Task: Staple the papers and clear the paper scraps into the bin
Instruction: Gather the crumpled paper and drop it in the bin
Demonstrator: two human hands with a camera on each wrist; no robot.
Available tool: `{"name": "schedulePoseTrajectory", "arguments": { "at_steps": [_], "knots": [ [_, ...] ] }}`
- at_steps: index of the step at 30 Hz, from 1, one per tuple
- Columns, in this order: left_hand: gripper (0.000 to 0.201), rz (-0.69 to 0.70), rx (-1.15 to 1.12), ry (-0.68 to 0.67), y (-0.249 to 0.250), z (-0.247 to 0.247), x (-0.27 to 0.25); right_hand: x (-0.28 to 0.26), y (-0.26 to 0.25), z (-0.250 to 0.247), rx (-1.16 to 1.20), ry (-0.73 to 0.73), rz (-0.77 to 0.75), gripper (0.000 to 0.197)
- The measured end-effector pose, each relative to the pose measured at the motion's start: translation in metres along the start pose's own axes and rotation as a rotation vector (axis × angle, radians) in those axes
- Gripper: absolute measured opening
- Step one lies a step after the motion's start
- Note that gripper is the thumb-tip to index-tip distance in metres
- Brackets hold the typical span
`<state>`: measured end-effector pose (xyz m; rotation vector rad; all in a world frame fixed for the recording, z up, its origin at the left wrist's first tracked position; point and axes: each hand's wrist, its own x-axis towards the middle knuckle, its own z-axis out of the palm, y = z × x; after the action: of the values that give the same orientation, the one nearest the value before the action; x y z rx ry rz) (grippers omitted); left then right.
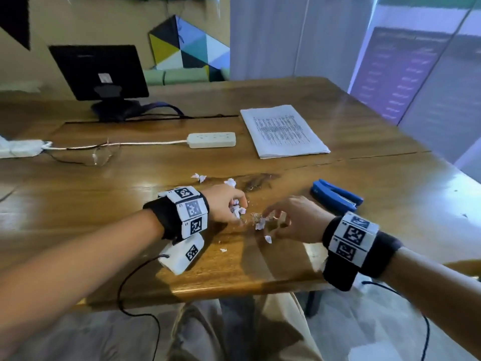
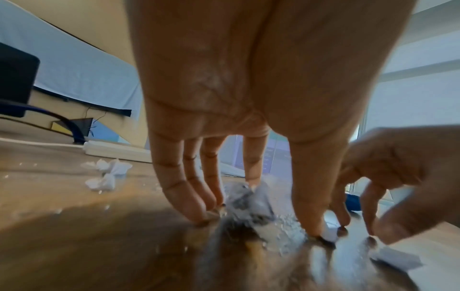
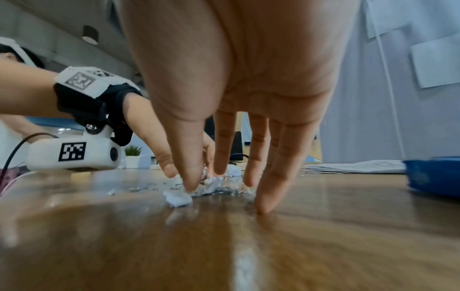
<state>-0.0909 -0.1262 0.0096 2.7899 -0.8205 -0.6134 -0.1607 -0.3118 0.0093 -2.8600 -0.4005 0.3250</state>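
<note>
Small white paper scraps (image 1: 260, 225) and tiny shreds lie on the wooden table (image 1: 130, 204) between my hands. My left hand (image 1: 240, 212) has its fingers curled round a crumpled wad of scraps (image 2: 246, 200), with the fingertips (image 2: 199, 216) down on the wood. My right hand (image 1: 270, 222) faces it. Its fingers (image 3: 263, 204) are straight, with the tips pressed on the table, and its thumb touches a scrap (image 3: 178, 197). More scraps (image 1: 199, 177) lie farther back. The blue stapler (image 1: 335, 196) sits to the right. The stack of printed papers (image 1: 283, 131) lies beyond it.
A white power strip (image 1: 211, 140) with its cable runs across the middle of the table. Clear glasses (image 1: 100, 157) lie to its left, and a black monitor (image 1: 101, 74) stands at the back left. The table's front edge (image 1: 234, 287) is just below my wrists. No bin shows.
</note>
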Motion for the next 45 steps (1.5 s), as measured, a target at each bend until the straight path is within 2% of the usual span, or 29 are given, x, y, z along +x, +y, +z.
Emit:
{"name": "schedulePoseTrajectory", "arguments": {
  "at_steps": [3,8,10,15,18,22,26,29,32,34,37,40,42,45],
  "knots": [
    [0.040,0.034,-0.023,0.036,-0.004,0.009,0.003,0.011,-0.014,-0.001,-0.015,0.009,0.011,0.033],
    [0.018,0.020,-0.115,0.095,-0.011,0.011,0.008,0.023,-0.018,0.004,-0.024,-0.009,-0.016,0.034],
    [0.016,0.016,-0.159,0.118,-0.018,0.006,0.007,0.025,-0.017,0.005,-0.026,-0.010,-0.008,0.027],
    [0.029,-0.054,-0.268,0.256,-0.045,-0.022,0.008,0.038,-0.016,0.005,-0.077,-0.025,-0.032,0.011],
    [0.041,-0.143,-0.217,0.310,-0.066,-0.039,0.016,0.055,-0.020,-0.008,-0.087,-0.034,-0.058,0.008],
    [0.050,-0.229,-0.083,0.223,-0.085,-0.045,0.026,0.084,-0.025,-0.027,0.043,0.054,-0.026,0.006],
    [0.052,-0.213,-0.061,0.148,-0.092,-0.041,0.036,0.114,-0.028,-0.030,0.153,0.102,0.025,0.006],
    [0.046,-0.180,-0.056,0.144,-0.093,-0.039,0.039,0.130,-0.031,-0.026,0.100,0.081,0.027,0.009],
    [0.040,-0.160,-0.033,0.121,-0.095,-0.040,0.037,0.137,-0.035,-0.022,0.084,-0.011,-0.015,0.010],
    [0.046,-0.165,-0.049,0.088,-0.096,-0.039,0.034,0.136,-0.038,-0.018,0.066,-0.045,-0.051,0.017],
    [0.060,-0.130,-0.021,0.047,-0.093,-0.036,0.027,0.134,-0.042,-0.012,0.016,-0.061,-0.115,0.038],
    [0.054,-0.086,0.061,0.075,-0.086,-0.031,0.025,0.135,-0.047,-0.009,-0.058,-0.078,-0.162,0.050],
    [0.047,-0.082,0.096,0.117,-0.083,-0.028,0.024,0.136,-0.050,-0.006,-0.098,-0.063,-0.188,0.045],
    [0.032,-0.101,0.086,0.147,-0.083,-0.025,0.021,0.132,-0.051,-0.002,-0.072,-0.015,-0.178,0.025]
  ]
}}
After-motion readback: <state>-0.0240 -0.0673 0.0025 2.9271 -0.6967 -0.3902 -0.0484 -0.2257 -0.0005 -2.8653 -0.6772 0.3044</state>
